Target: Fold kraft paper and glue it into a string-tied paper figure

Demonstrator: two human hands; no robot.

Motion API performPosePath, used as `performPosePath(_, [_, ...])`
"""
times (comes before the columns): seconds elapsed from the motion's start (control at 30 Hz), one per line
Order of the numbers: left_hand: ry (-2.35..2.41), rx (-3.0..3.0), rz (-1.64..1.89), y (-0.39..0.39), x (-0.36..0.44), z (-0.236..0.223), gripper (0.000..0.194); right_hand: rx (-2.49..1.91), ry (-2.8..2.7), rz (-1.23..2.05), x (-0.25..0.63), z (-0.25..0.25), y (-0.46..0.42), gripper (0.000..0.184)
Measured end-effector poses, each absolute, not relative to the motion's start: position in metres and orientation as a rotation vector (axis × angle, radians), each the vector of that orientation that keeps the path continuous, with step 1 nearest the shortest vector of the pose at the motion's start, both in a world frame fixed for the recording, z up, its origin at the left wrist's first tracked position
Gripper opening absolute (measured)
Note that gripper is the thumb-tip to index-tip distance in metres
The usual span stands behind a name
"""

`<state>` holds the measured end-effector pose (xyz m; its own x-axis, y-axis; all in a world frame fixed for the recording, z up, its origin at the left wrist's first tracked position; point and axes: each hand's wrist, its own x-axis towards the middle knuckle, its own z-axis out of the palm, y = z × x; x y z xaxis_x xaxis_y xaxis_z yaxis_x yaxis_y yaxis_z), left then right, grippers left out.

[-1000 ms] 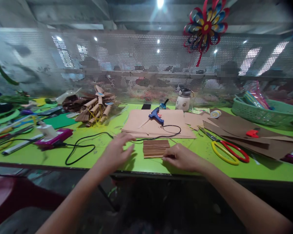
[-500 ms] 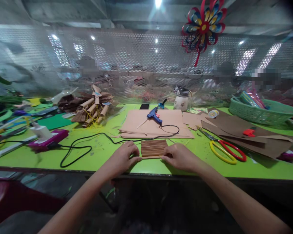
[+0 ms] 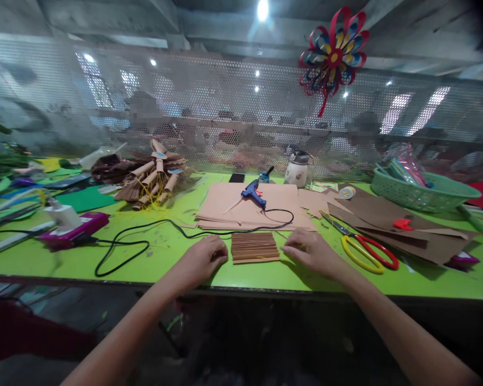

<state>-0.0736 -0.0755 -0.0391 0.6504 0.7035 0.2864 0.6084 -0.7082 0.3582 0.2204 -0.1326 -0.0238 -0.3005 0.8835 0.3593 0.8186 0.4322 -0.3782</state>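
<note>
1. Left hand (image 3: pixel 204 260): fingers curled at the left end of the pleated paper (image 3: pixel 255 246), very near its edge. I cannot tell whether thumb and fingers meet.
2. Right hand (image 3: pixel 314 254): loosely opened just beside the right end, thumb parted from the fingers, pinching nothing that I can see.
3. Pleated paper: lies on the table (image 3: pixel 241 275) between both hands, close to the front edge, folds running from side to side.
4. Step in hand, in my judgement: squaring up the folded piece by its ends. I see no lift.
5. Next move, as I judge it, calls for a light, even hold at both ends, gathering the folds without crushing them.
6. Scissors (image 3: pixel 351 234): to the right, well apart from the paper.
7. Cord (image 3: pixel 167 220): crosses just beyond the paper; I would mind it.
8. Glue gun (image 3: pixel 254 194): rests farther back on flat sheets (image 3: pixel 282 195), untouched.
</note>
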Motion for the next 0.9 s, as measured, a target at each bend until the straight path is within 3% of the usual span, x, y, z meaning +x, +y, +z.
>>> performPosePath(0.07, [1.072,2.641,0.606,-0.076,-0.074,-0.039,0.011,-1.360,-2.173,0.139,0.218,-0.022,-0.131,0.021])
performPosePath(0.27, [1.134,2.631,0.656,-0.077,-0.076,-0.041,0.009,-1.236,-2.448,0.264,0.193,-0.011,-0.111,0.052])
performPosePath(0.9, [1.343,2.548,0.660,-0.082,-0.070,-0.031,0.009,-1.248,-2.421,0.607,0.186,-0.019,-0.081,0.046])
